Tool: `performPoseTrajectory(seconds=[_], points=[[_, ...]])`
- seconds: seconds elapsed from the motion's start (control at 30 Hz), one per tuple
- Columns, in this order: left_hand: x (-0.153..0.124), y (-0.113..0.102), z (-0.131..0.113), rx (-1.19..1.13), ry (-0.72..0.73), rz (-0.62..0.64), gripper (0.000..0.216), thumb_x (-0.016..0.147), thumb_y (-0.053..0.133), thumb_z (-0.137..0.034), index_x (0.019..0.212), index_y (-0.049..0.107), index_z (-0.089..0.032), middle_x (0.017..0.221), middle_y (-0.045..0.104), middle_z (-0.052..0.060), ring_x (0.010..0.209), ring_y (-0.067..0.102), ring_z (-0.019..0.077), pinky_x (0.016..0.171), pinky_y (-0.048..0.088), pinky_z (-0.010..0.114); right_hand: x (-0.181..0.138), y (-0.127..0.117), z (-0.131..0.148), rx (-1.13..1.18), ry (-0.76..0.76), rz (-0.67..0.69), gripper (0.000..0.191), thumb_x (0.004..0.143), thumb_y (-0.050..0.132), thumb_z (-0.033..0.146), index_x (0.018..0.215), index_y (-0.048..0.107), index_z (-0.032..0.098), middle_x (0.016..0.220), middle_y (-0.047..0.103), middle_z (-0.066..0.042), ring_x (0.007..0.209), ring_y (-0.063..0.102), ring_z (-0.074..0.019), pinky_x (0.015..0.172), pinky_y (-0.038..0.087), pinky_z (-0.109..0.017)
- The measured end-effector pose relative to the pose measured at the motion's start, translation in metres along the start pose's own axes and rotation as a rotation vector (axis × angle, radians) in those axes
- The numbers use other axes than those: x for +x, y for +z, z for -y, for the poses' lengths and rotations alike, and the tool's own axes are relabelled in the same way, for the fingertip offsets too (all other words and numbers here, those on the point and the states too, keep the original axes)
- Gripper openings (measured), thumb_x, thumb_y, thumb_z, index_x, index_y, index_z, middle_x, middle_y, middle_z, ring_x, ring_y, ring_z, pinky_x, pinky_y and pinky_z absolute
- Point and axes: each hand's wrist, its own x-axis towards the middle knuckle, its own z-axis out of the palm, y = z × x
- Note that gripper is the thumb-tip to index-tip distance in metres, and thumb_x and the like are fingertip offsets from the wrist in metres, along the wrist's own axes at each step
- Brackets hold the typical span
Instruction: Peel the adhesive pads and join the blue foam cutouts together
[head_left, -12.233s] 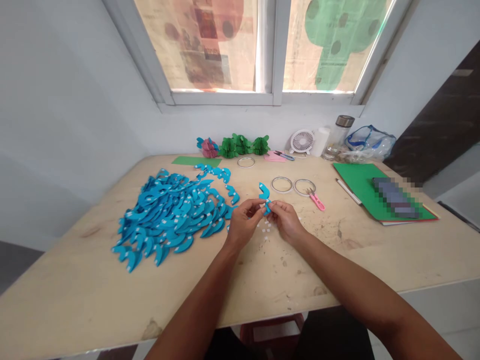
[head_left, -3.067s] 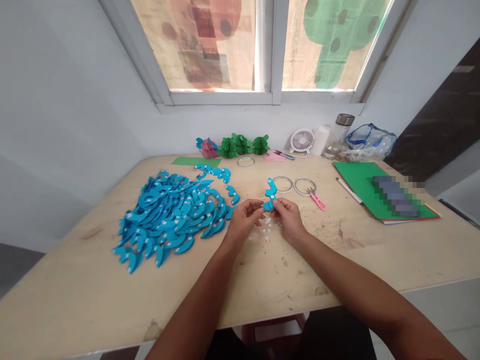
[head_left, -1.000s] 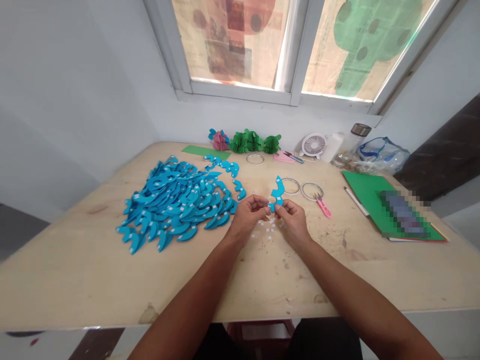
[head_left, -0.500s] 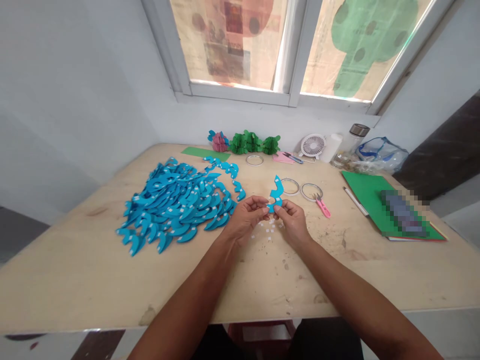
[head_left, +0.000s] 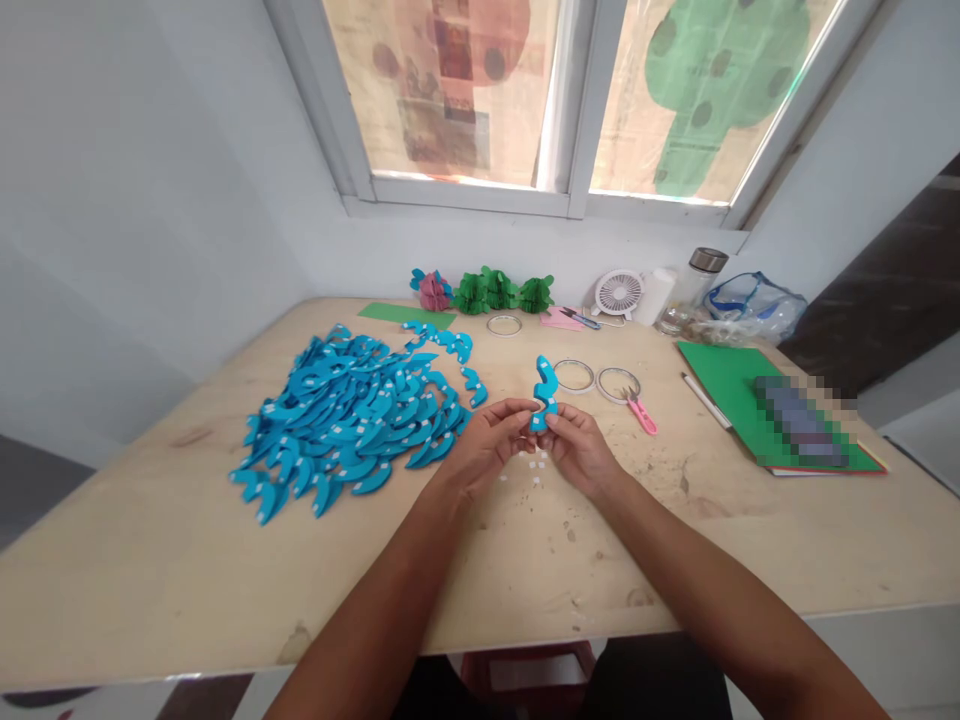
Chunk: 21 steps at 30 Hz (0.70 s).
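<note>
Spreading over the left part of the worktop, a heap of blue curved pieces, many bearing small white squares, lies near the left hand. That hand draws thumb and fingers together at the lower left edge of a wavy blue strip; whether it grips the strip, one cannot tell. The strip is between both hands, its lower end pinched by the right hand. Farther right come two thin rings, pink-handled snips, a white pen and a green sheet.
</note>
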Motion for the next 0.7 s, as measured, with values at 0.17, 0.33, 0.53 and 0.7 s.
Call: performPoseTrajectory(seconds=[0.17,0.33,0.53,0.7], points=[[-0.0016,0.0011,0.0004,0.028,0.011,0.038,0.028,0.065,0.074,-0.030,0.088,0.069,-0.015,0.073,0.065,0.006,0.062,0.059,0.0138,0.053,0.043,0.024,-0.0016,-0.0004,0.0011,0.036,0.072,0.072,0.019,0.069,0.069,0.036,0.073,0.062,0.019,0.059,0.060,0.000,0.050,0.049,-0.0127,0.055,0.042,-0.028],[-0.0018,0.0019,0.0020,0.036,0.051,0.039,0.027,0.062,0.076,-0.027,0.085,0.069,-0.015,0.069,0.064,0.004,0.057,0.057,0.0118,0.050,0.041,0.023,-0.0012,-0.0015,0.0005,0.074,0.079,0.106,0.019,0.069,0.069,0.036,0.074,0.062,0.018,0.057,0.060,-0.001,0.049,0.051,-0.0136,0.055,0.043,-0.029],[-0.0018,-0.0001,0.0030,0.037,0.044,0.075,0.023,0.063,0.076,-0.023,0.084,0.068,-0.015,0.065,0.062,0.001,0.050,0.053,0.0080,0.048,0.040,0.021,0.0007,-0.0054,-0.0037,0.113,0.120,0.193,0.018,0.072,0.068,0.034,0.075,0.062,0.017,0.056,0.061,-0.001,0.053,0.057,-0.0153,0.054,0.044,-0.027],[-0.0020,-0.0002,0.0024,0.045,0.057,0.095,0.021,0.064,0.076,-0.021,0.081,0.068,-0.014,0.063,0.061,0.001,0.050,0.054,0.0083,0.047,0.040,0.021,0.0013,-0.0065,-0.0051,0.163,0.120,0.214,0.015,0.075,0.066,0.030,0.079,0.063,0.016,0.058,0.063,-0.001,0.054,0.059,-0.0150,0.055,0.045,-0.027]])
